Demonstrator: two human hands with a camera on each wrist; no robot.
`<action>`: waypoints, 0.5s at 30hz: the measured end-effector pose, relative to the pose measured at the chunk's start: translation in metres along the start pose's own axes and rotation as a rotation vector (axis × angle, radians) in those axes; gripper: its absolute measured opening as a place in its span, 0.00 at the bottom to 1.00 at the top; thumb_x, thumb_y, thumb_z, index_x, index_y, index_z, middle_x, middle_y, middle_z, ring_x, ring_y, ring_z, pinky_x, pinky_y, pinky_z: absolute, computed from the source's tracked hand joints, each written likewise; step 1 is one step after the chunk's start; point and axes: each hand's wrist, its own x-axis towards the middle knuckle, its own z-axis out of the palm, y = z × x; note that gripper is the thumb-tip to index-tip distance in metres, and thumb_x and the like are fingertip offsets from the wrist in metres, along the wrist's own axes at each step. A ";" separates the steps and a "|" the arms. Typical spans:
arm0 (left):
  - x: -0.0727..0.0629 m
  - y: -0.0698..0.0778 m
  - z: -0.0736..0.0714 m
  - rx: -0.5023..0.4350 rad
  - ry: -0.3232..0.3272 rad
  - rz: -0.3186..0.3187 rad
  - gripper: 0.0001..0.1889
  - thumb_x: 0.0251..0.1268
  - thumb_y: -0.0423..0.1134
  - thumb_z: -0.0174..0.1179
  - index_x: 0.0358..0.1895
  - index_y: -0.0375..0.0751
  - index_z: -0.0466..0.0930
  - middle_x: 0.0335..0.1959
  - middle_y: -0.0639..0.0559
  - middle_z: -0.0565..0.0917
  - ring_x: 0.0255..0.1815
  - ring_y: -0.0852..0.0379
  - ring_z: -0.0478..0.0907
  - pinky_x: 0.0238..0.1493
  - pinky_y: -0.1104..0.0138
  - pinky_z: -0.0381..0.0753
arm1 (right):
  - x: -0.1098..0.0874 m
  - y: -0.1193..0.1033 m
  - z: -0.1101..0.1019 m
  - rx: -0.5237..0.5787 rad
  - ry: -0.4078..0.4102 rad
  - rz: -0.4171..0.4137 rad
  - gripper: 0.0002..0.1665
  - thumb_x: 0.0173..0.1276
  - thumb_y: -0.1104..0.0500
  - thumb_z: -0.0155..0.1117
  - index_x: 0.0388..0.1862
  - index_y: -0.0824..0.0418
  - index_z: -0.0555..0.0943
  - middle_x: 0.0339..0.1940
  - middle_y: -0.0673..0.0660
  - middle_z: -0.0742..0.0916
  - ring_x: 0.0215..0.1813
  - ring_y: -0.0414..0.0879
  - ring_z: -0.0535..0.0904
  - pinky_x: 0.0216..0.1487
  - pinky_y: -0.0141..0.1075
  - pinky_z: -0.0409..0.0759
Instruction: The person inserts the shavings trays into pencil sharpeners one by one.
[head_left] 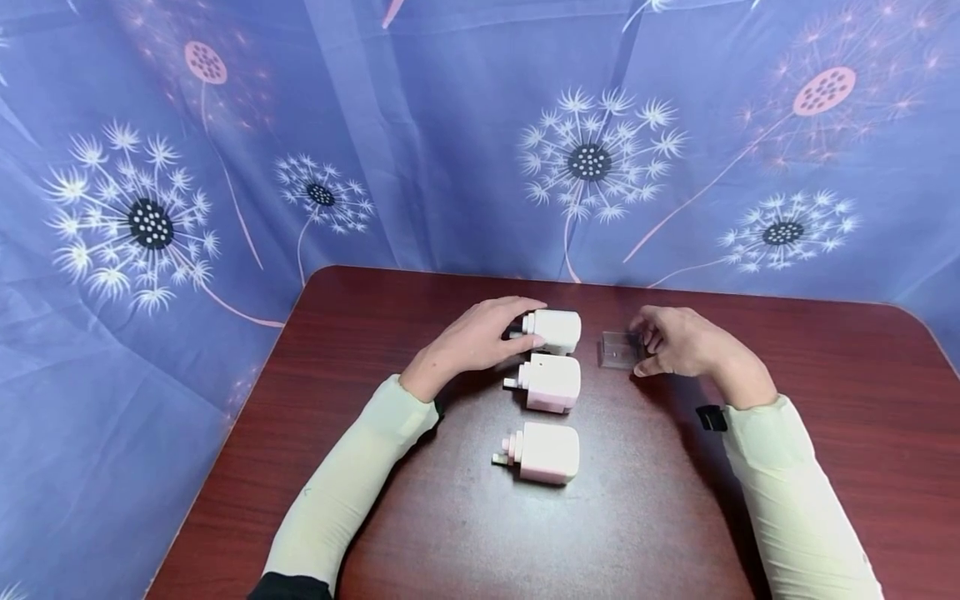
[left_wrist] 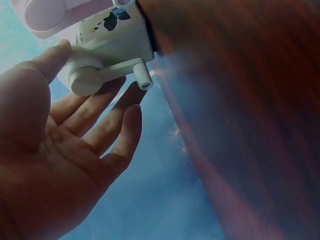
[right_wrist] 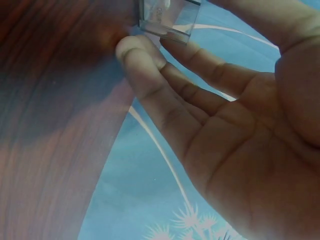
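Note:
At the back of the table, my left hand [head_left: 476, 337] holds a white crank pencil sharpener [head_left: 560, 328], thumb on its near side and fingers on the far side. The left wrist view shows its crank handle [left_wrist: 117, 71] and a dark picture on the body. My right hand [head_left: 684, 342] grips a small clear plastic drawer [head_left: 619, 351] by its right end, a short way right of that sharpener. Only part of the drawer shows in the right wrist view. A pale pink-and-white sharpener [head_left: 553, 383] stands just nearer, and another pale pink one [head_left: 550, 452] nearer still.
The dark red-brown wooden table [head_left: 450, 533] ends at the back against a blue cloth [head_left: 450, 167] with dandelion prints. The three sharpeners form a row, their cranks pointing left.

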 end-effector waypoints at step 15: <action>0.001 -0.001 0.001 0.004 0.011 -0.006 0.30 0.79 0.55 0.62 0.77 0.50 0.72 0.73 0.54 0.78 0.75 0.58 0.73 0.75 0.64 0.70 | -0.001 0.000 0.001 -0.003 0.031 -0.029 0.31 0.51 0.58 0.90 0.50 0.64 0.82 0.34 0.52 0.87 0.37 0.44 0.82 0.45 0.45 0.81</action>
